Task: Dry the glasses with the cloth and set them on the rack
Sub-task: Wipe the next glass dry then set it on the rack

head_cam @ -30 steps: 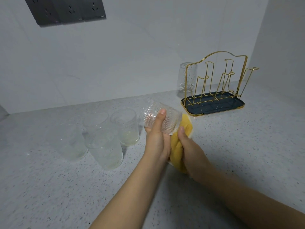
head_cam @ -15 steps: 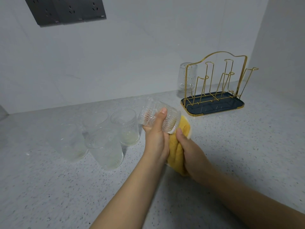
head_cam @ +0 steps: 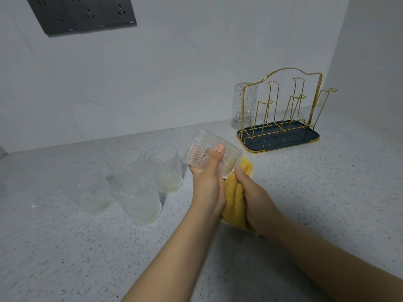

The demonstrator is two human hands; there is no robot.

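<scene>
1. Above the speckled grey countertop (head_cam: 327, 203), near its middle, the left hand (head_cam: 207, 184) holds a ribbed clear glass (head_cam: 209, 153) tipped on its side, base pointing left and away, mouth toward the right hand
2. The left thumb lies across the top of the glass and the fingers curl round its underside, so the grip is closed about the tumbler
3. The right hand (head_cam: 255, 197) clutches a yellow cloth (head_cam: 234, 201), fingers wrapped round the bunched fabric; its thumb reaches up to the rim of the held glass, and the cloth's upper end sits against the mouth of the glass
4. Left of the hands, four more ribbed glasses stand upright in a close cluster (head_cam: 130, 182) on the counter; the one nearest the hands (head_cam: 163, 168) shows a yellowish tint at its base
5. To the right and further back stands a gold wire rack (head_cam: 283, 101) on a dark blue tray (head_cam: 305, 138) with a gold edge
6. One glass (head_cam: 244, 101) hangs upside down on the rack's far left peg
7. On the white wall at upper left sits a dark socket panel (head_cam: 87, 14)
</scene>
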